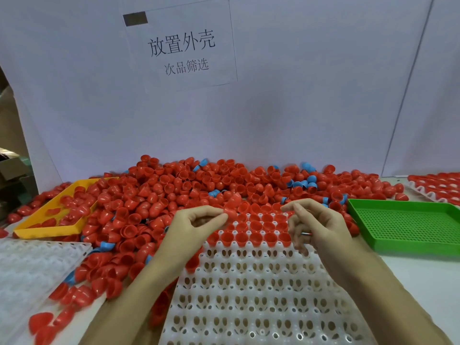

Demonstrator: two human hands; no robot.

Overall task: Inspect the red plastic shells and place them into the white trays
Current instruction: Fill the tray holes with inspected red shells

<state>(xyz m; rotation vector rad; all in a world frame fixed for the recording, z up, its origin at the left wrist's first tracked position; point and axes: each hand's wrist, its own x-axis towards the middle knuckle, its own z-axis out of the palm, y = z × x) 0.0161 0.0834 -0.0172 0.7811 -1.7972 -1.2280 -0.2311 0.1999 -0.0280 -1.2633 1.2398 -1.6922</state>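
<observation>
dimpled white tray (pixel 261 295); glossy red shell (pixel 231 205) in left hand (pixel 196 225) grip

We see a heap of red shells (pixel 189 190) flecked with a few blue shells (pixel 310 181), a white tray (pixel 261 295) dotted with holes, a yellow tray (pixel 49 229), a perforated green tray (pixel 408 225), and a white sign (pixel 181 46) with black characters.

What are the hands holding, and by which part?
Left hand pinches a red shell at its lower edge. Right hand appears to hold nothing.
</observation>
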